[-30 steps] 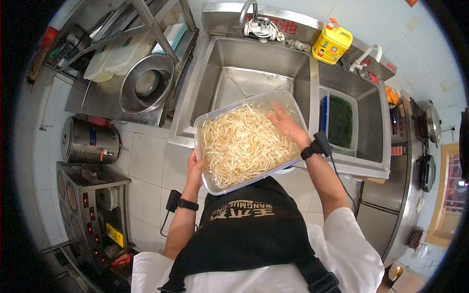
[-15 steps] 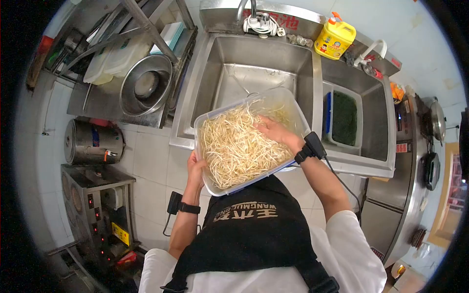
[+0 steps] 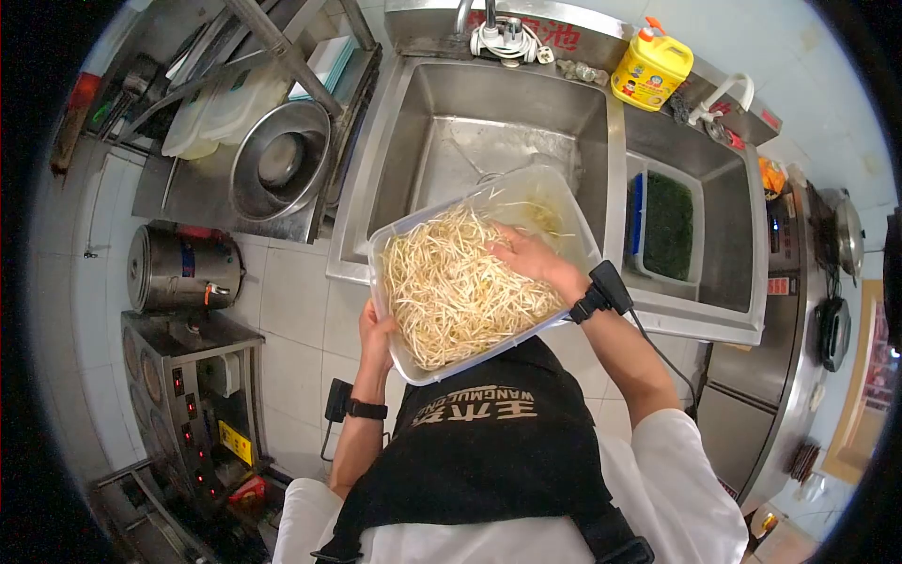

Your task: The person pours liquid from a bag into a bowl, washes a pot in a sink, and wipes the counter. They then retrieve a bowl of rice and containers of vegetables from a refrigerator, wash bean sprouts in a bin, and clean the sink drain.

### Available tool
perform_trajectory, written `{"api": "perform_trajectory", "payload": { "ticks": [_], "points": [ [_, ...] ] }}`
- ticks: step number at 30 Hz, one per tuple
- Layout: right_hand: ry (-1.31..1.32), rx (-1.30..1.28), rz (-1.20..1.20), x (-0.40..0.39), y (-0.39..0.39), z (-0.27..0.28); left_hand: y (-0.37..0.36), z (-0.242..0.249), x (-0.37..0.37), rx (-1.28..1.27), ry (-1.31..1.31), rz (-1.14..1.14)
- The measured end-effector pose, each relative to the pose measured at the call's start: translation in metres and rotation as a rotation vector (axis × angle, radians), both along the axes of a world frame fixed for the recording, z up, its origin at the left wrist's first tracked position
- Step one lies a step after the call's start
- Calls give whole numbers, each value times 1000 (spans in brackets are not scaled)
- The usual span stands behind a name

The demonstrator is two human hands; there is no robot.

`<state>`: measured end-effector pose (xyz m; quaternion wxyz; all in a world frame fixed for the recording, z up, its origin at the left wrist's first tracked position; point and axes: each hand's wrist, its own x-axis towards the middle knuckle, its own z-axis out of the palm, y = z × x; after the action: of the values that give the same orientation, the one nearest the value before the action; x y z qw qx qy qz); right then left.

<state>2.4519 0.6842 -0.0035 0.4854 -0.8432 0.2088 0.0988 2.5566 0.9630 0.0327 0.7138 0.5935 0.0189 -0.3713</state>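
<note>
A clear plastic container (image 3: 584,230) full of bean sprouts (image 3: 460,291) is held tilted in front of my apron, over the front edge of the large sink. My left hand (image 3: 377,331) is closed on its left wall, fingers partly hidden beneath. My right hand (image 3: 531,256) reaches inside and lies against the sprouts at the right, its fingers stretched out and the tips partly covered. The sprouts are heaped toward the near left, leaving the far right corner with only a few strands.
A large steel sink (image 3: 376,160) lies ahead; a smaller sink (image 3: 733,226) on the right holds a tub of dark green stuff (image 3: 668,226). A yellow jug (image 3: 650,70) stands behind. At left are a steel bowl (image 3: 317,174) on a shelf and a steel pot (image 3: 155,268).
The view has shifted slightly. The container is tipped a little more toward me, and the sprouts sit slightly more heaped beside my right hand. Both hands keep their places.
</note>
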Motion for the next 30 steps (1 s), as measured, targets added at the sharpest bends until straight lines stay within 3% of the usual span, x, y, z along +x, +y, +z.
{"api": "perform_trajectory", "payload": {
  "ticks": [12,17,30],
  "points": [
    [5,118,74,7,-6,-24,-9,28,-9,98,-5,83],
    [102,217,124,11,-12,-10,-13,42,-13,159,-27,115],
    [-24,410,180,20,-16,-33,-34,81,-27,271,-104,185]
  ]
}}
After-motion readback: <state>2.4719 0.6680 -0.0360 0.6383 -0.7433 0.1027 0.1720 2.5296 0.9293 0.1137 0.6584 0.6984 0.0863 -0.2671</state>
